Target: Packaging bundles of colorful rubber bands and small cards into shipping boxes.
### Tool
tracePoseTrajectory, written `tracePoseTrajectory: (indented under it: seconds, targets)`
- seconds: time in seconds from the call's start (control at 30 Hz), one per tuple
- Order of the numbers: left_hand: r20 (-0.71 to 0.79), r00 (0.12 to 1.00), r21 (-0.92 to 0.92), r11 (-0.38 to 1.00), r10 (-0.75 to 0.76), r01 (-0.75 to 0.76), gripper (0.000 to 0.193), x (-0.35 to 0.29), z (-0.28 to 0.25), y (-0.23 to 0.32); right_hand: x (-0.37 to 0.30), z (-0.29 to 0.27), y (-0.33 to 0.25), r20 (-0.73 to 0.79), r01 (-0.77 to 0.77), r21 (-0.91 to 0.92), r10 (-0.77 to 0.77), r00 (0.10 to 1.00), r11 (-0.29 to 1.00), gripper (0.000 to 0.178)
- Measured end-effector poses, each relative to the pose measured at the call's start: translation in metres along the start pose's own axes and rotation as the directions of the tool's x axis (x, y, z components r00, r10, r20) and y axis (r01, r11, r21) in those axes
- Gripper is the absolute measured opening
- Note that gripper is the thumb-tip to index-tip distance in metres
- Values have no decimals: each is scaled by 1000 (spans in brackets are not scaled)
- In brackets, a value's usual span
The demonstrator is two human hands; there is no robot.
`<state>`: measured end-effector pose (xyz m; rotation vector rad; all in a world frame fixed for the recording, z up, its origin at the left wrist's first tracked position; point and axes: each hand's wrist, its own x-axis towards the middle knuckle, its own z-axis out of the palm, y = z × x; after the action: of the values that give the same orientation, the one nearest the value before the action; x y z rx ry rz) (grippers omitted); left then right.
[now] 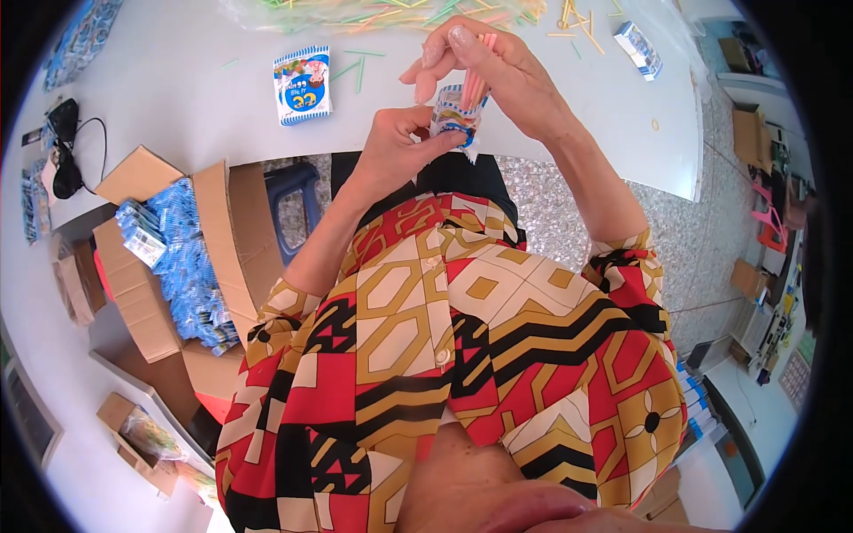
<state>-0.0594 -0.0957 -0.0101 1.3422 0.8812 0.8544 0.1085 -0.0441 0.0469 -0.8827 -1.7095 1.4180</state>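
Observation:
My left hand (391, 147) pinches a small blue-and-white packet (451, 108) between thumb and fingers, just over the table's near edge. Above it, my right hand (515, 80) is closed round a bundle of thin pink sticks (477, 84). Their lower ends are at the packet's top; how far they reach inside is hard to see. To the left of my hands, a flat stack of blue-and-white packets (302, 86) lies on the white table (213, 107). A few loose green sticks (360, 73) are beside it.
Many green and yellow sticks (400, 16) lie on clear plastic at the far edge. A small blue-and-white packet (638, 51) is at far right. At left stand a cardboard box (216, 240) full of blue packets, a blue stool (286, 197) and a black corded object (65, 147).

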Motion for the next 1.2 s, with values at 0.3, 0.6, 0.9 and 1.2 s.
tracePoseTrajectory:
  seconds: [0.3,0.6,0.9,1.2]
  targets:
    - [1,1000,135,991,16,-16,18,3,-1,-3,-2,3,6,71,-1,-20,2,998,1000,41]
    - [-44,998,240,970,48,-36,14,4,-4,-6,-10,-5,2,267,-10,-131,45,963,991,31]
    - [-67,987,261,958,144,-122,18,9,-5,-12,-13,-20,21,256,28,-71,-8,967,997,32]
    - [-57,983,367,919,177,-144,19,10,-11,-19,-1,-61,106,-202,-125,-812,-74,977,570,22]
